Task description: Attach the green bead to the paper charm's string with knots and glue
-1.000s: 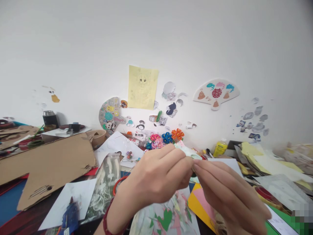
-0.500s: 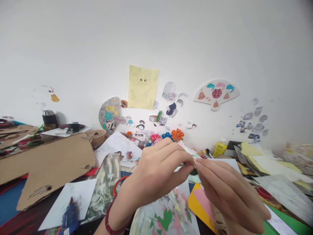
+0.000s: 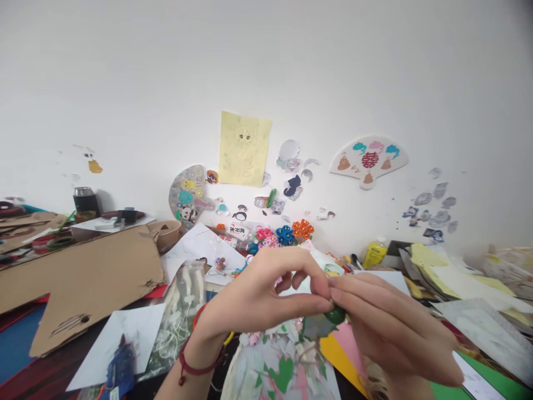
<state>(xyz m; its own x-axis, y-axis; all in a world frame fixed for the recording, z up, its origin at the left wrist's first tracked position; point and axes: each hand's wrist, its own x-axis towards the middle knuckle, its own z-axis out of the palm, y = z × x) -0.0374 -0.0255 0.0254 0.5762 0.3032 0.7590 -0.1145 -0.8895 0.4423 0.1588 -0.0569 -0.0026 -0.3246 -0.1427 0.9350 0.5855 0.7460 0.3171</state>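
Observation:
My left hand (image 3: 258, 294) and my right hand (image 3: 387, 328) meet in front of me, fingertips pinching a small dark green paper piece (image 3: 335, 315). A pale green-white paper scrap (image 3: 320, 266) rises behind the fingers and seems joined to it, though the fingers hide the join. Directly below the hands lies a layered paper collage (image 3: 283, 373) with a green heart and torn pale pieces. A red string bracelet (image 3: 197, 364) circles my left wrist.
A large torn cardboard sheet (image 3: 79, 278) fills the left of the cluttered table. Yellow papers (image 3: 449, 272) pile up at right. Paper flowers (image 3: 285, 234), a bottle (image 3: 237, 236) and a plastic bag of white cords (image 3: 181, 303) lie ahead, against a wall with paper cutouts.
Both hands have dropped a little and the left fingers have opened into a curve. The green piece now shows more below the fingertips, and the collage beneath looks more raised.

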